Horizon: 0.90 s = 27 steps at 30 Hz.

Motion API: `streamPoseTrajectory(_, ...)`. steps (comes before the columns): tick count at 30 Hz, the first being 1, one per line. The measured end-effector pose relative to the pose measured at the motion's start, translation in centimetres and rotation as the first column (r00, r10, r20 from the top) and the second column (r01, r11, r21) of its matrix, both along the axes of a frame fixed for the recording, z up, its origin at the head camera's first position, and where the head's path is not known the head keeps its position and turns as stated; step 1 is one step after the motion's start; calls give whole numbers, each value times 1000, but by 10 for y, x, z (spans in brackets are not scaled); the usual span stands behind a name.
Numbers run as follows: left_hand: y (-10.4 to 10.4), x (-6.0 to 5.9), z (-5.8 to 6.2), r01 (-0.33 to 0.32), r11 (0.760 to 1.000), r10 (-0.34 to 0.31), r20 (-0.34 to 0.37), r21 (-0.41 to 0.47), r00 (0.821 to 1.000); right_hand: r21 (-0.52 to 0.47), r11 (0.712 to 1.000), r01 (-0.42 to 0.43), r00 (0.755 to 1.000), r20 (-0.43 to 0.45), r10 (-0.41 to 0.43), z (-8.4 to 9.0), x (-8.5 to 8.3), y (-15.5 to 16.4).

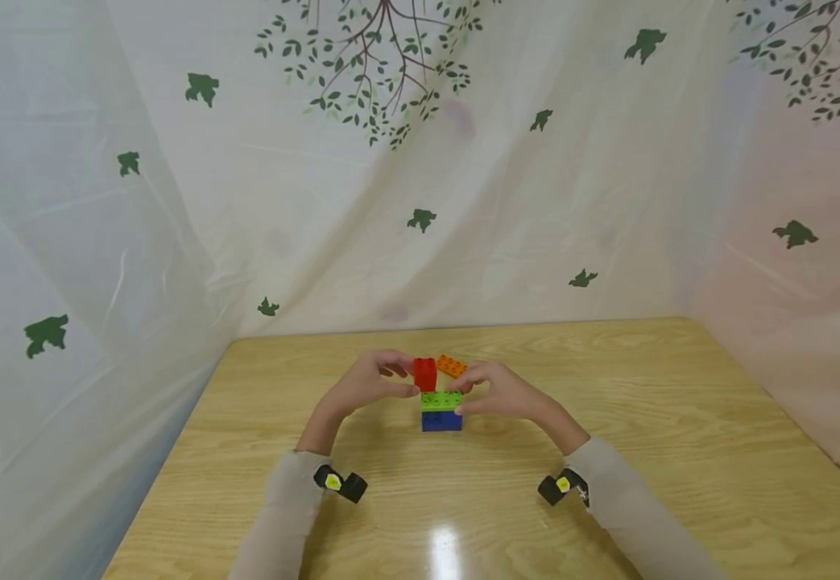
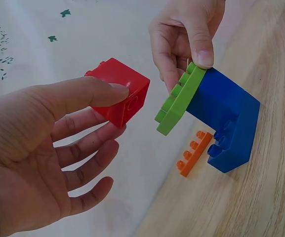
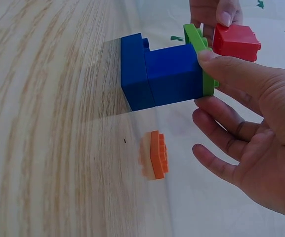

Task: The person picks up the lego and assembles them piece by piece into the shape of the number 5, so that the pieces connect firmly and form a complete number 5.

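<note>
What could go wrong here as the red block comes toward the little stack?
1. The left hand holds the red block only by its fingertips, tilted, so its studs may miss and it could slip.
2. The right hand steadies just the green plate on the blue block; a hard press might tip the stack.
3. The orange plate lies loose close behind and could get knocked.

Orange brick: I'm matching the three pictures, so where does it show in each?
Head: orange brick lies on the table behind the stack.
Left wrist: low centre, under the green plate.
Right wrist: centre, below the blue brick.
Shared landmark: the green plate.
</note>
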<state>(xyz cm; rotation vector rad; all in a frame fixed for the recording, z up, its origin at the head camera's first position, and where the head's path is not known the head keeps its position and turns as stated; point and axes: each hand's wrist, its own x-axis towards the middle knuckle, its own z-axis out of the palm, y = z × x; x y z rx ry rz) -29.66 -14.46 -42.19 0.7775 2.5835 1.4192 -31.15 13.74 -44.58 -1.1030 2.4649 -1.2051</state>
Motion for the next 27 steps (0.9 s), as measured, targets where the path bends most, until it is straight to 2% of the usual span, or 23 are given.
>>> streamPoseTrajectory(17,6,-3,-8,61,998,-61,13,-16,998,-5,1000,8,1000,21,-8,1,0,0)
streamPoseTrajectory(27,8,-2,-8,68,996,-67,27,-51,997,-17,1000,-3,1000,16,3,-1,-1,1)
